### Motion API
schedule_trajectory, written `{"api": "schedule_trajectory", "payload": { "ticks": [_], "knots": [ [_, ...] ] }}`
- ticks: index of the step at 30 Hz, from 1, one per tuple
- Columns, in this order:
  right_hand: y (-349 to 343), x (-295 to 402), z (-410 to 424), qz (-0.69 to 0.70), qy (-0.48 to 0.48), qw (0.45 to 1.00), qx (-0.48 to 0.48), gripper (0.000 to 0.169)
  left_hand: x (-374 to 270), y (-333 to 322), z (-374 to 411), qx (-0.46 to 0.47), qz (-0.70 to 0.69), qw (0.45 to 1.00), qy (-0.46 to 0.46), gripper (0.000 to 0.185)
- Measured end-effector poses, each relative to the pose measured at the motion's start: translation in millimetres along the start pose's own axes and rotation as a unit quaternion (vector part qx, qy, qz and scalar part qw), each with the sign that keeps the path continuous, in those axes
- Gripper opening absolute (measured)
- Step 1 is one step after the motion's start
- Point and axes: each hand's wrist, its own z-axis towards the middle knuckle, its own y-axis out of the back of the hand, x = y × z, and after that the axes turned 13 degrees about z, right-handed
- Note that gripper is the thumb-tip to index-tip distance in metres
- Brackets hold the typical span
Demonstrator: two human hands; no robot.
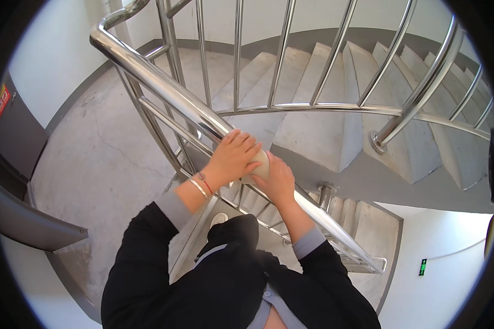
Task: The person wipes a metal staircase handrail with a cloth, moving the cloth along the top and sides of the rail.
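Observation:
A polished stainless steel handrail (164, 86) slopes down from the upper left towards me. Around it, between my hands, lies a pale beige cloth (260, 165); its full shape is covered by my fingers. My left hand (234, 158), with a bangle and a red string at the wrist, grips the rail from above at the upper edge of the cloth. Just below, my right hand (278, 177) curls around the cloth from the right side. Past my right wrist the handrail runs on downward, bare and shiny.
Thin metal balusters (283, 53) stand before curving concrete steps (313, 131). On the left are a concrete landing (86, 152) and a dark door (20, 119) bearing a red sign. Lower right, a green lit exit sign (422, 267) hangs on the white wall.

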Motion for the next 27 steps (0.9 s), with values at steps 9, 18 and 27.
{"api": "schedule_trajectory", "payload": {
  "ticks": [9,18,27],
  "knots": [
    [-23.3,32.7,48.3,0.010,0.000,1.000,0.023,0.083,50.9,14.0,10.9,-0.026,0.151,0.987,0.043,0.041],
    [23.7,-35.4,-67.6,-0.029,-0.064,0.998,0.002,0.074,-106.0,-31.4,5.3,0.099,-0.031,0.995,0.010,0.059],
    [-4.1,4.7,-19.9,-0.041,-0.059,0.997,-0.006,0.085,-20.3,1.6,0.3,0.079,-0.090,0.993,-0.013,0.084]
  ]
}}
